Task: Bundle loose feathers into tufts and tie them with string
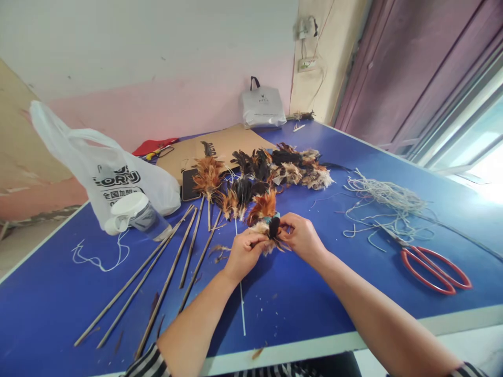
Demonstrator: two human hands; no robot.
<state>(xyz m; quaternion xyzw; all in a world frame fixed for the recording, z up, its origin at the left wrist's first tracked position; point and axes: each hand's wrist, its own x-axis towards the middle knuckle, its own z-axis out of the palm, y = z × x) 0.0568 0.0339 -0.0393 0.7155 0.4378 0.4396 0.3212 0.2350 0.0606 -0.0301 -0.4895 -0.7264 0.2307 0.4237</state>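
Between my two hands, just above the blue table (298,298), is a bundle of feathers (264,207) in orange, cream and black. My left hand (245,251) pinches its lower left side, thumb on top. From the right, my right hand (301,234) closes its fingertips on the bundle's edge by a dark feather; the exact grip is partly hidden. Behind the bundle, more feather bunches (291,170) in black, brown and cream lie in a row. An orange-brown feather duster head (207,175) sits on a stick to the left.
Several thin sticks (167,285) lie at left beside a plastic cup (143,217) and a white plastic bag (118,173). Red-handled scissors (434,269) and a tangle of string (381,196) are at right. Cardboard (236,139) and a silver bag (263,107) lie behind.
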